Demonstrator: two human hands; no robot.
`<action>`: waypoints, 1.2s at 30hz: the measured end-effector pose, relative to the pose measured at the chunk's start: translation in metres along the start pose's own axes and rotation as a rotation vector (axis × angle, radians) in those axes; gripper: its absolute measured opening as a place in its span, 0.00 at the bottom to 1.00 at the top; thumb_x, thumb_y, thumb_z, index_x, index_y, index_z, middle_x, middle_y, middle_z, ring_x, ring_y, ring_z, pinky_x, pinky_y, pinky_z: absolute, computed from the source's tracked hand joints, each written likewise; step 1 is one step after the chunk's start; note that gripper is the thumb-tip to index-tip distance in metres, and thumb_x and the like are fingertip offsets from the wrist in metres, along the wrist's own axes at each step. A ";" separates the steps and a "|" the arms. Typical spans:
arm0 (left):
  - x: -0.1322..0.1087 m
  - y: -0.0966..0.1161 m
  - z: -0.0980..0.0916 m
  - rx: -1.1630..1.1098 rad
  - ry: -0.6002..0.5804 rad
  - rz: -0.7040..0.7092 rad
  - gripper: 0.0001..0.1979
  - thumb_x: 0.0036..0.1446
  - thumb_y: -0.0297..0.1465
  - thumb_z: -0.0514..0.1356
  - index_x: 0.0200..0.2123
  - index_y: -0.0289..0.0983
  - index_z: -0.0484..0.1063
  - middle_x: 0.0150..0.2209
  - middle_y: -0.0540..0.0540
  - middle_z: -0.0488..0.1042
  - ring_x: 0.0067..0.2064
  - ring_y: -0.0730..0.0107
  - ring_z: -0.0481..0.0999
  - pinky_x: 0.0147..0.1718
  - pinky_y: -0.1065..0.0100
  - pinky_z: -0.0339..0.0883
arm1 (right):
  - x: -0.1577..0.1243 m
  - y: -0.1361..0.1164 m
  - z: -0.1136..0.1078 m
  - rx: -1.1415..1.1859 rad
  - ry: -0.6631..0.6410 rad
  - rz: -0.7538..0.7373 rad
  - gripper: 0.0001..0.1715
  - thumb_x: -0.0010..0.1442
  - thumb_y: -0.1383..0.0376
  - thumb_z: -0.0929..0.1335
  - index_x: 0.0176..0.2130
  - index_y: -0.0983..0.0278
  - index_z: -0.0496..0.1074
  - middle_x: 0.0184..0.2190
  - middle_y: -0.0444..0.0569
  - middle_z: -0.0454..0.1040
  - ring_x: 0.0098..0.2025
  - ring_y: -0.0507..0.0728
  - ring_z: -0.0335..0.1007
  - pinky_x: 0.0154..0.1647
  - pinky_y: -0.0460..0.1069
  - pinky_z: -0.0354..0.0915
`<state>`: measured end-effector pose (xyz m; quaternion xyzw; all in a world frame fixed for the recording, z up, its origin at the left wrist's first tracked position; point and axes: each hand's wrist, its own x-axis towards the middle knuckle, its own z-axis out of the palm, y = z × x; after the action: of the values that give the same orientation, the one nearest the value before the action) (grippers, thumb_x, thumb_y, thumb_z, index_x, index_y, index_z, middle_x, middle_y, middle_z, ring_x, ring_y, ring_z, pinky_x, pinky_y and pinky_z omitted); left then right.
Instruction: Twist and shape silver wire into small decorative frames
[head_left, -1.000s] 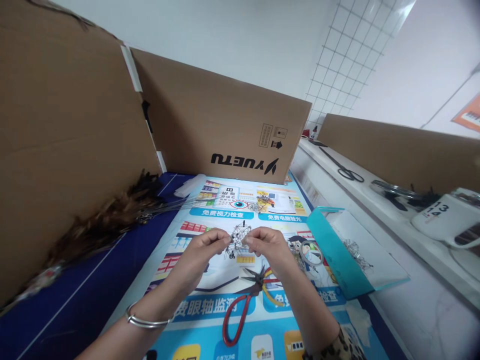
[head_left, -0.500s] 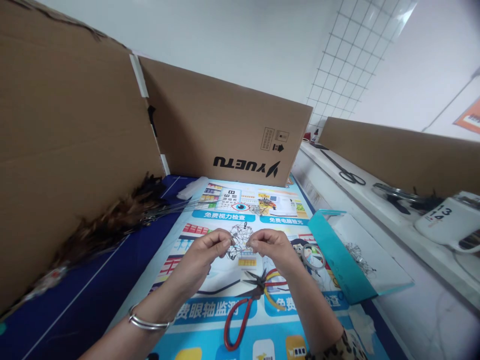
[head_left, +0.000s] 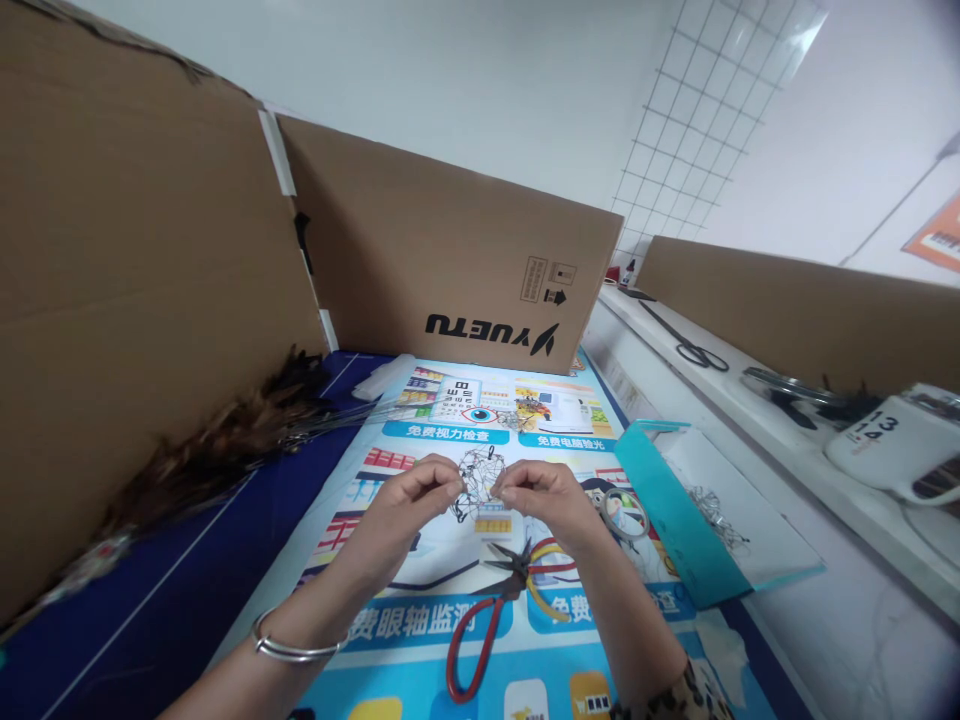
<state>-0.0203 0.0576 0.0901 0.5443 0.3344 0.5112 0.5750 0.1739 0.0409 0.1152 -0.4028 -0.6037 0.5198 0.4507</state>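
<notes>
Between my two hands is a loose ball of thin dark wire (head_left: 481,478), tangled, with small black loops at its top and lower left. My left hand (head_left: 421,492) pinches its left side between thumb and fingertips. On the opposite side, my right hand (head_left: 541,494) is closed in a pinch at the wire's edge. Below them on the printed sheet lie pliers with red handles (head_left: 480,640), crossed with a second tool that has red and yellow handles (head_left: 549,575). Their jaws overlap, so I cannot fully tell them apart.
A teal open box (head_left: 675,530) on the right contains tangled wire pieces (head_left: 716,515). Beside it sits a roll of clear tape (head_left: 625,514). Brown feathers (head_left: 225,440) lie along the left cardboard wall (head_left: 150,230). Scissors (head_left: 701,355) and a white mug (head_left: 892,445) stand on the right ledge.
The wire ball has turned slightly between my fingertips, its lower black loop shifting a little left. Both hands stay nearly in place, still pinching.
</notes>
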 end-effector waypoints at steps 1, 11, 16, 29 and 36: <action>0.000 0.000 0.000 0.016 0.010 0.015 0.07 0.49 0.33 0.62 0.23 0.37 0.70 0.30 0.47 0.65 0.31 0.69 0.61 0.29 0.71 0.55 | 0.000 0.000 0.000 0.001 0.000 0.001 0.10 0.49 0.60 0.71 0.27 0.65 0.73 0.30 0.48 0.73 0.34 0.54 0.67 0.35 0.48 0.61; -0.001 -0.001 0.000 0.143 0.049 0.089 0.06 0.52 0.31 0.59 0.24 0.38 0.69 0.30 0.48 0.65 0.31 0.69 0.62 0.28 0.70 0.55 | 0.000 0.003 0.000 -0.006 -0.012 0.003 0.09 0.49 0.60 0.70 0.28 0.65 0.73 0.31 0.48 0.73 0.35 0.54 0.67 0.36 0.49 0.62; -0.004 0.005 0.002 0.296 0.079 0.228 0.04 0.50 0.27 0.60 0.24 0.39 0.70 0.31 0.47 0.67 0.36 0.65 0.65 0.35 0.68 0.56 | 0.000 0.002 0.001 -0.035 -0.005 -0.004 0.09 0.50 0.60 0.70 0.28 0.65 0.73 0.31 0.48 0.73 0.35 0.54 0.67 0.36 0.49 0.62; -0.006 0.005 0.000 0.478 0.106 0.293 0.04 0.52 0.29 0.57 0.25 0.38 0.68 0.32 0.47 0.68 0.37 0.65 0.67 0.36 0.68 0.60 | 0.001 0.002 0.003 -0.184 0.146 0.045 0.05 0.51 0.65 0.67 0.28 0.65 0.72 0.18 0.41 0.69 0.20 0.47 0.63 0.22 0.42 0.57; -0.005 -0.002 -0.002 0.520 0.120 0.312 0.05 0.55 0.30 0.55 0.27 0.37 0.68 0.34 0.47 0.68 0.38 0.67 0.68 0.37 0.69 0.61 | 0.001 0.004 0.007 -0.167 0.199 0.065 0.03 0.50 0.67 0.66 0.28 0.65 0.69 0.21 0.43 0.72 0.19 0.48 0.66 0.15 0.40 0.56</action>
<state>-0.0226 0.0530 0.0868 0.6867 0.3996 0.5220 0.3103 0.1670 0.0404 0.1112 -0.5079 -0.5839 0.4394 0.4561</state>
